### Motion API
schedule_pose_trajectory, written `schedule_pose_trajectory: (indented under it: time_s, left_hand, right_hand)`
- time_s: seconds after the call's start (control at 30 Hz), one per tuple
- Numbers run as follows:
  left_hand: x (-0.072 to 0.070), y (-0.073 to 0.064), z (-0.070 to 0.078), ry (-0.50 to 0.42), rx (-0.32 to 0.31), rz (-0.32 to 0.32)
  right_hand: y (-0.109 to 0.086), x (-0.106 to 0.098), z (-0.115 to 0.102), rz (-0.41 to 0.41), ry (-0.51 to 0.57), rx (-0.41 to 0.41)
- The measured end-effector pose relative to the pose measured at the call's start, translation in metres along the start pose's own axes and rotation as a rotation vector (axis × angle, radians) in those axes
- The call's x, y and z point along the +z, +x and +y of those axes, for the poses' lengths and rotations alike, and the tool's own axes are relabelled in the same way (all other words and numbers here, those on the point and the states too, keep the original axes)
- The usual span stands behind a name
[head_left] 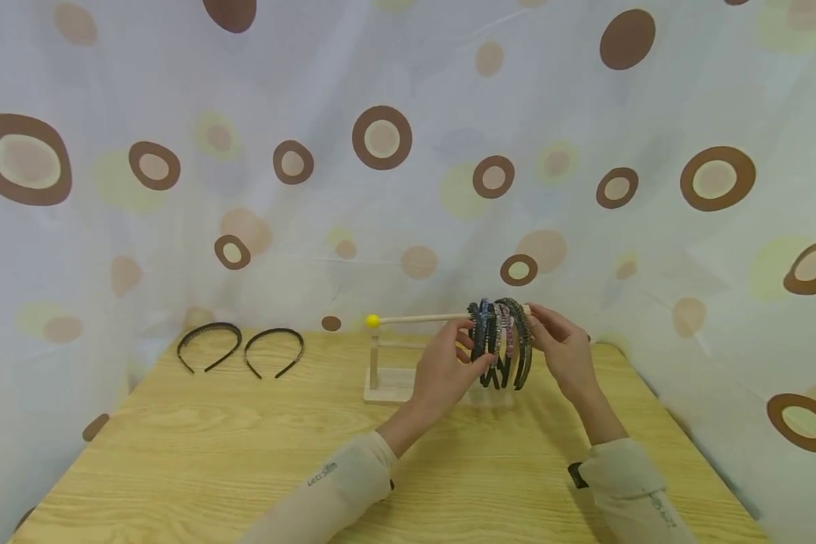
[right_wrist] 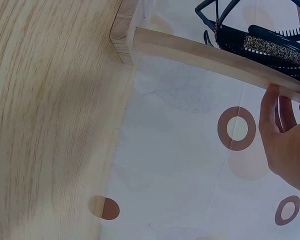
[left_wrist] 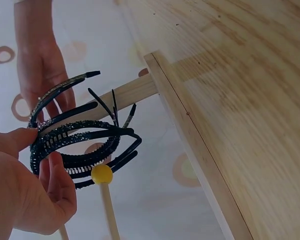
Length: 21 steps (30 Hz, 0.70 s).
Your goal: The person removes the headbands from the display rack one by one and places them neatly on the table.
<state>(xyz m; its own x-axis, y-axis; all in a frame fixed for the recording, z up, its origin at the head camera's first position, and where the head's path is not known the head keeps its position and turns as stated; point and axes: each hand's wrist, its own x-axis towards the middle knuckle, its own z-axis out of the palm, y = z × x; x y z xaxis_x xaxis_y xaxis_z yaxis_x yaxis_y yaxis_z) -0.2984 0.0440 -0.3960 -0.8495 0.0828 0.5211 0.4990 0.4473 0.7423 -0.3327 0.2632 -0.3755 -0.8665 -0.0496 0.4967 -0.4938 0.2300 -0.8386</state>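
Several dark headbands [head_left: 520, 355], some glittery in blue, silver and pink, hang together on the right part of a wooden stand's upper rod [head_left: 421, 318]. My left hand [head_left: 449, 366] holds the nearest headband [left_wrist: 80, 136] of the bunch between thumb and fingers, from the left side. At the stand's right end, my right hand [head_left: 567, 355] grips the wooden upright [right_wrist: 205, 56], its fingers [right_wrist: 286, 112] against the outer face. A yellow ball [head_left: 373, 321] tips the rod's left end. The bunch hides much of the right upright in the head view.
Two black headbands, one toothed [head_left: 209, 328] and one thinner [head_left: 274, 331], stand at the table's back left. The stand's base [head_left: 387, 387] sits near the back edge of the wooden table [head_left: 177, 468]. A spotted curtain [head_left: 408, 204] surrounds the table's back and sides.
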Motion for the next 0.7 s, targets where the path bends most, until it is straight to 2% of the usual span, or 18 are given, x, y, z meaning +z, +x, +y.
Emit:
schedule_pose_trajectory:
  time_s: [0.17,0.33,0.7]
  left_hand:
    - [-0.002,0.001,-0.004,0.041,0.007,0.011]
    - [-0.003,0.003,-0.004,0.043,0.012,0.01]
    - [-0.006,0.002,0.001,0.021,0.022,0.016]
  right_hand:
    - [-0.003,0.004,-0.016,-0.018,-0.006,-0.001]
    - [-0.002,0.003,-0.017,-0.007,-0.019,-0.015]
    - [0.006,-0.004,0.021,0.004,-0.015,0.01]
